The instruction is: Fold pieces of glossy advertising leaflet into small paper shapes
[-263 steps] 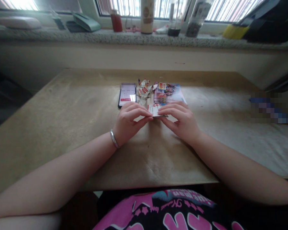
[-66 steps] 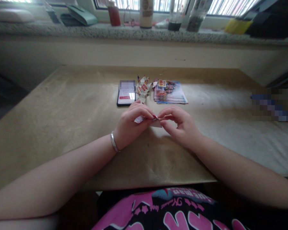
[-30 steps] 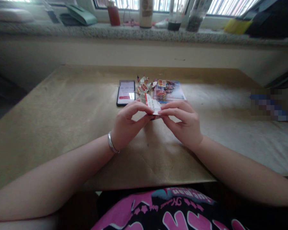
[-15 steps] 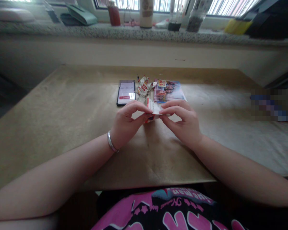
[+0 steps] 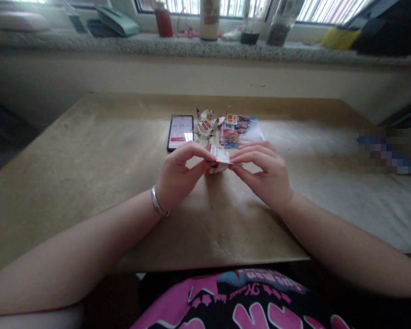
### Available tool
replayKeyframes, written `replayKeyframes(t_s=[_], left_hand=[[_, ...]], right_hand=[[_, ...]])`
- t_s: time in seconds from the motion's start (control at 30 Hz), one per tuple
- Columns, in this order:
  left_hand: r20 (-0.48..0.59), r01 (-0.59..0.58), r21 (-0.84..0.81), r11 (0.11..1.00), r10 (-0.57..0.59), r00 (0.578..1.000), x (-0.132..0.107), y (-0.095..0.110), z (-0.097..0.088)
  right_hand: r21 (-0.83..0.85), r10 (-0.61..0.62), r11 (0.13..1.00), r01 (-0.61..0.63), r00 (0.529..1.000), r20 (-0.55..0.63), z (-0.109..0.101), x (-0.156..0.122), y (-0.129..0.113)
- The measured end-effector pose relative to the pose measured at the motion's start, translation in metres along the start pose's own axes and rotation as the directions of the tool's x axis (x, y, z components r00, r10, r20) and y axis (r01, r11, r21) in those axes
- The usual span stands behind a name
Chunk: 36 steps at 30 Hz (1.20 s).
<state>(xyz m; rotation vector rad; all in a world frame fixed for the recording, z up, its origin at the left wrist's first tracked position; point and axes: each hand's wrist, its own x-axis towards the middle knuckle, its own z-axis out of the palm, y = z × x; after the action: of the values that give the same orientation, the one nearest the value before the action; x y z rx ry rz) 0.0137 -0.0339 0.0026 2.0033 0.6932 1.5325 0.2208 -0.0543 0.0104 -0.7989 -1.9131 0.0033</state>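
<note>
A small piece of printed paper (image 5: pixel 221 155), white on one side with red and blue print, is held up above the table between my two hands. My left hand (image 5: pixel 187 171) pinches its left edge between thumb and forefinger. On the opposite edge, the thumb and fingers of my right hand (image 5: pixel 262 169) are pressed together on the paper. Just beyond lie torn, crumpled paper scraps (image 5: pixel 205 125) with red print. Right of the scraps rests a small stack of colourful printed leaflets (image 5: pixel 243 130). The paper's underside is mostly hidden.
A phone (image 5: pixel 181 132) with a timer on its screen lies left of the scraps on the brown tabletop (image 5: pixel 89 183). Behind the table, a stone windowsill (image 5: pixel 140 48) carries bottles, jars and a yellow object (image 5: pixel 340 37). A blurred-out item (image 5: pixel 387 153) is at the right.
My right hand has shifted slightly to the right along the paper, and the paper's angle has changed a little. My left hand keeps its pinch. The scraps and leaflets stay put.
</note>
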Motion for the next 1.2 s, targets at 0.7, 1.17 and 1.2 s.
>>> replayKeyframes(t_s=[0.7, 1.17, 1.2], left_hand=[[-0.015, 0.054, 0.008, 0.999, -0.053, 0.998, 0.000, -0.001, -0.002], [0.015, 0.090, -0.021, 0.996, -0.090, 0.996, -0.001, -0.012, -0.003], [0.016, 0.088, 0.001, 0.996, -0.088, 0.996, -0.001, -0.012, -0.003]], right_hand=[[0.023, 0.055, 0.998, -0.056, 0.998, 0.008, -0.003, 0.000, 0.001], [0.001, 0.083, 0.997, -0.083, 0.995, -0.047, 0.000, -0.001, 0.006], [-0.009, 0.070, 0.997, -0.071, 0.996, -0.048, -0.001, -0.001, 0.004]])
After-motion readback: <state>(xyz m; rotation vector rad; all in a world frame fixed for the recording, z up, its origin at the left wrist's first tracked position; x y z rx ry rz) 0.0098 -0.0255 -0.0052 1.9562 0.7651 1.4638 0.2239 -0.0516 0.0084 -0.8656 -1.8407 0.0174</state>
